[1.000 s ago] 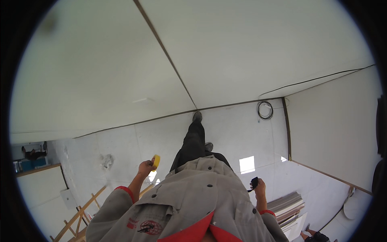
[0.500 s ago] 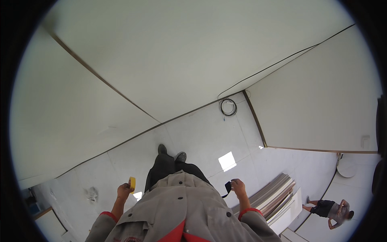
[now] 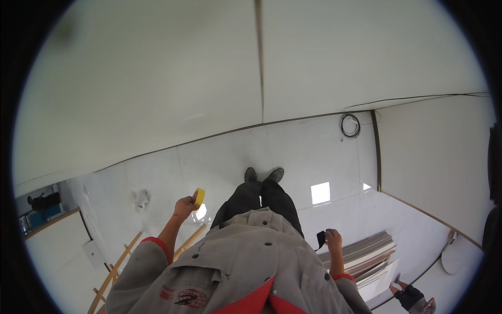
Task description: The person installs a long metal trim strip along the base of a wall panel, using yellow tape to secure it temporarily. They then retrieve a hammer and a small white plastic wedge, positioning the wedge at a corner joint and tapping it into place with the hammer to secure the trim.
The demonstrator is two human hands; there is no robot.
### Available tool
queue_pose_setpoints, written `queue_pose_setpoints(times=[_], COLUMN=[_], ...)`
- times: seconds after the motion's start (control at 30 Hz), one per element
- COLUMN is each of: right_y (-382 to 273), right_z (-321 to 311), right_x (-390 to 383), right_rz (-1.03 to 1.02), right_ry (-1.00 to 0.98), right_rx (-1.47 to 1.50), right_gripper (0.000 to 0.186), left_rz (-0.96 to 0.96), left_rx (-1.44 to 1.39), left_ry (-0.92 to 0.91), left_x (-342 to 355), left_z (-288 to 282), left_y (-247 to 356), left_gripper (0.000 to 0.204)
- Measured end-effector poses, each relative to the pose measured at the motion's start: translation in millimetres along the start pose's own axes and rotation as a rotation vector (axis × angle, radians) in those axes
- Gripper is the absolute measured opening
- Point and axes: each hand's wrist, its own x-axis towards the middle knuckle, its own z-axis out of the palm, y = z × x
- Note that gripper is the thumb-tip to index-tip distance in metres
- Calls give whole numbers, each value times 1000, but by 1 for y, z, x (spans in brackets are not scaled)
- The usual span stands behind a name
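Left hand [image 3: 184, 207] closed around yellow roll [image 3: 199, 197] on its right; right hand [image 3: 333, 238] closed on black object [image 3: 321, 240], leftward; grips well apart.

1. Exposure: moderately bright, soft greyish light overall; exact source can't be told.
2. Glare: blown-out white patches [image 3: 320, 193] on glossy pale-grey floor [image 3: 219, 162], largest squarish, right of the legs.
3. Shadows: faint, soft-edged, around black shoes [image 3: 251, 174].
4. Falloff: tall off-white wall panels [image 3: 172, 73] dim toward top; blurry dark smudge [image 3: 64, 30] upper left, out of focus.
5. Distortion: round black fisheye border [image 3: 7, 157], bluish fringe inside; thin dark wall-base line [image 3: 209, 138] bows.
6. Sharpness: yellow ring-shaped roll [image 3: 198, 199] reads fairly clear; small black item [image 3: 320, 239] at right hand [image 3: 333, 240] loses detail; dark-shorted person [image 3: 410, 298] near rim is soft.
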Motion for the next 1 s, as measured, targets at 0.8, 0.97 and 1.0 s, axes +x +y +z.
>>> queue_pose_setpoints(times=[0.8, 0.97, 1.0], right_y=[-62, -4, -5], right_z=[-71, -125, -122], right_x=[56, 122, 122], right_rz=[-255, -884, -973], right_ry=[-265, -515, -518], right_rx=[-348, -933, -987], right_gripper=[28, 21, 20], left_rz=[-302, -323, -344], left_rx=[-265, -345, -358], left_ry=[231, 270, 292], left_x=[-217, -260, -270], left_z=[259, 296, 307], left_y=[-193, -188, -199], left_gripper=[40, 45, 46])
